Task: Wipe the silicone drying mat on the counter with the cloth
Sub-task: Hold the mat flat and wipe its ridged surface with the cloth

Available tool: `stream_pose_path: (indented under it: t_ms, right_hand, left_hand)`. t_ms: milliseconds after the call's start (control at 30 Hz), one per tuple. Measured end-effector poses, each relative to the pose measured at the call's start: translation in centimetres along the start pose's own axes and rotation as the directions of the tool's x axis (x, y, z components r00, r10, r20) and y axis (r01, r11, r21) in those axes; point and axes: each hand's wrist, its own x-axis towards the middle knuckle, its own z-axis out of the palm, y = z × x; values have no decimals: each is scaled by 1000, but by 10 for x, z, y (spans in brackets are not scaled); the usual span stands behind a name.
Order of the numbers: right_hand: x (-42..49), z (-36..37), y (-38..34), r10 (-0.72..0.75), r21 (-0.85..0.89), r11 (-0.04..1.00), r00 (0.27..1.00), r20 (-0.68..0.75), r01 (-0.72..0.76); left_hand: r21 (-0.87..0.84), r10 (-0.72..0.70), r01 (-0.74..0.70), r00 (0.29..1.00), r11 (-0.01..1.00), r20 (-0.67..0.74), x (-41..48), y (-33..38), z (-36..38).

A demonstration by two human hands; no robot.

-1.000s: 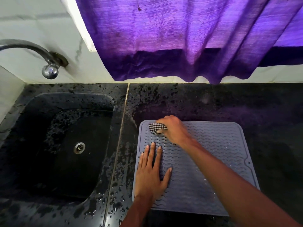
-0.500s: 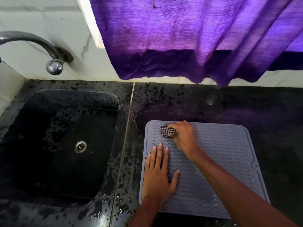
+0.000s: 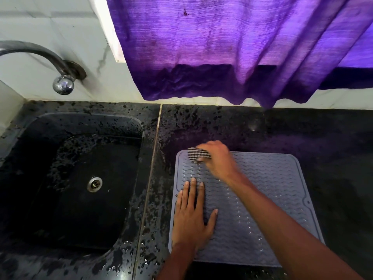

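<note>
One hand (image 3: pixel 217 158) clenched around cloth (image 3: pixel 197 155)

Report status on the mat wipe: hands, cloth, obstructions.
Right hand gripping checked cloth at mat's far-left corner. Left hand flat, pinning mat. Nothing in the way.

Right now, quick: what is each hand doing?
Left hand: open, flat on the mat, holding nothing.
Right hand: closed on the checked cloth at the mat's far left corner.

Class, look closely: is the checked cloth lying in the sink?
No, the right hand presses the checked cloth onto the mat's far left corner.
</note>
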Motion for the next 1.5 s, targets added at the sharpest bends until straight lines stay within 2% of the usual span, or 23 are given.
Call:
stream_pose_path:
  t_ms: [100, 167, 367, 567, 700, 867, 1000, 1133, 1233, 1500]
  right_hand:
    - [-26, -21, 43, 110, -128, 985, 993, -49, -116]
    - [-42, -25, 60, 155, -110, 981, 986, -67, -161]
    - [-41, -10, 46, 127, -48, 990, 983, -132, -134]
    - [-22, 21, 1, 103, 48, 994, 991, -90, -99]
    - [-6, 38, -24, 58, 42, 997, 998, -19, -57]
    - [12, 37, -35, -20, 133, 991, 994, 108, 6]
    - [-8, 4, -8, -25, 85, 996, 998, -50, 29]
    - [-40, -35, 58, 112, -64, 990, 976, -185, -126]
    - [-58, -43, 87, 204, -94, 970, 960, -194, -225]
    - [-44, -20, 72, 220, -32, 973, 962, -164, -228]
  left_hand:
    - [-10, 9, -9, 1000, 1000, -10, 0, -1, 2]
    - [-18, 13, -13, 1000, 1000, -16, 0, -1, 2]
    - [-19, 11, -11, 1000, 1000, -17, 0, -1, 4]
    - [14, 8, -8, 1000, 1000, 0, 1, 0, 4]
    - [15, 0, 0, 1000, 1000, 15, 1, 0, 3]
    - [17, 3, -3, 1000, 1000, 0, 1, -2, 4]
    - [16, 11, -11, 1000, 1000, -2, 0, -2, 3]
    - [6, 23, -23, 1000, 1000, -17, 0, -2, 3]
    - [-2, 25, -25, 999, 1000, -23, 0, -2, 3]
    - [24, 36, -35, 999, 999, -41, 0, -1, 3]
